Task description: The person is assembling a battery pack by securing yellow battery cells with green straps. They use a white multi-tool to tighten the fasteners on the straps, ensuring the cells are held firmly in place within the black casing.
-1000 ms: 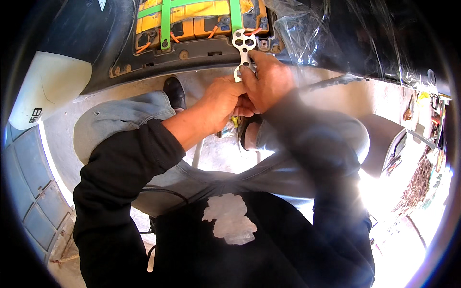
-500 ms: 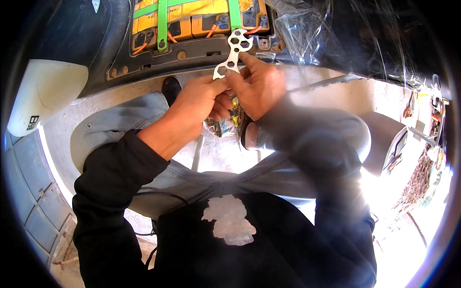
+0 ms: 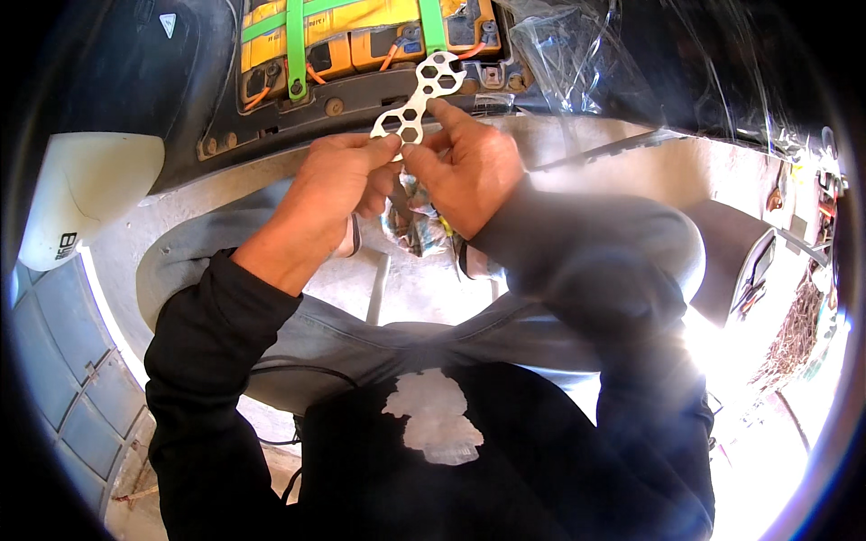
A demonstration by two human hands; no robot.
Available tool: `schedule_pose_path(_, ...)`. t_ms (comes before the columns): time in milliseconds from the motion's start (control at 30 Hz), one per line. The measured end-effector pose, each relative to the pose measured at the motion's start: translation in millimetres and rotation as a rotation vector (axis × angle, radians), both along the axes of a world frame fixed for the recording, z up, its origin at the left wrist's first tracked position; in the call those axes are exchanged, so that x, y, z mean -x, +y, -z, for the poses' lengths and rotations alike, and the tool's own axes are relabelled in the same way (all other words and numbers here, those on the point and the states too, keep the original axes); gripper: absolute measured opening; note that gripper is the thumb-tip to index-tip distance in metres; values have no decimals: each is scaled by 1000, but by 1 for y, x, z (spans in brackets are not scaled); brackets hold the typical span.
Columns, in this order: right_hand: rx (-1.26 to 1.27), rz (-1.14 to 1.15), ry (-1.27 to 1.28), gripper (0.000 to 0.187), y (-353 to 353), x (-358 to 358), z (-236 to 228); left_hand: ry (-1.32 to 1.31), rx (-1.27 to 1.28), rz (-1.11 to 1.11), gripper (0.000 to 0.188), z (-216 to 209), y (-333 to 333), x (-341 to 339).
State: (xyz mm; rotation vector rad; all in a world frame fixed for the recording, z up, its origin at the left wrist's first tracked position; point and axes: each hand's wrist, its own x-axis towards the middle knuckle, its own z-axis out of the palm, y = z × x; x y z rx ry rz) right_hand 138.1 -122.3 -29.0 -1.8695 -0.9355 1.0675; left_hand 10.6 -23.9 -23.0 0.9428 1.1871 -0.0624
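Note:
Both of my hands hold a flat silver multi-hole wrench [image 3: 420, 97] up in front of me. My left hand [image 3: 334, 185] pinches its lower end between thumb and fingers. My right hand [image 3: 465, 167] grips the same lower part from the right, index finger lying along the tool. The wrench tilts up to the right, over the edge of an open vehicle compartment. Yellow batteries [image 3: 361, 32] with green straps and orange wires sit in that compartment just beyond the tool.
A dark vehicle body [image 3: 117, 81] with a white panel [image 3: 86, 194] lies at the left. Clear plastic wrap [image 3: 595, 63] covers the upper right. My knees in grey trousers [image 3: 595, 270] frame a crumpled bag [image 3: 410, 221] on the concrete floor. A dark box [image 3: 735, 261] stands at the right.
The wrench has swung from upright to a slant up to the right. My hands have shifted a little to the left and lower on it.

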Motion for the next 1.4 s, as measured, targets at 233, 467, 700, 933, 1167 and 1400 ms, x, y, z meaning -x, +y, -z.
schedule_pose_path(233, 9, -188, -113, 31, -3, 3, -11, 113, -230, -15, 26, 0, 14, 4)
schedule_pose_path(467, 128, -416, -197, 39, -9, 2, -14, 137, -435, 93, 28, -4, 23, -3)
schedule_pose_path(700, -60, -431, -380, 21, -17, 7, -8, 206, -471, 97, 24, -6, 56, -9)
schedule_pose_path(933, -83, -451, -438, 17, -15, 6, -8, 152, -759, 175, 25, -17, 52, -11)
schedule_pose_path(1167, -97, -474, -476, 16, -18, 3, -9, 299, -1298, 560, 40, 1, 33, -4)
schedule_pose_path(1400, -155, -493, -511, 17, -17, 5, -3, 282, -1372, 542, 30, 9, 51, 1)
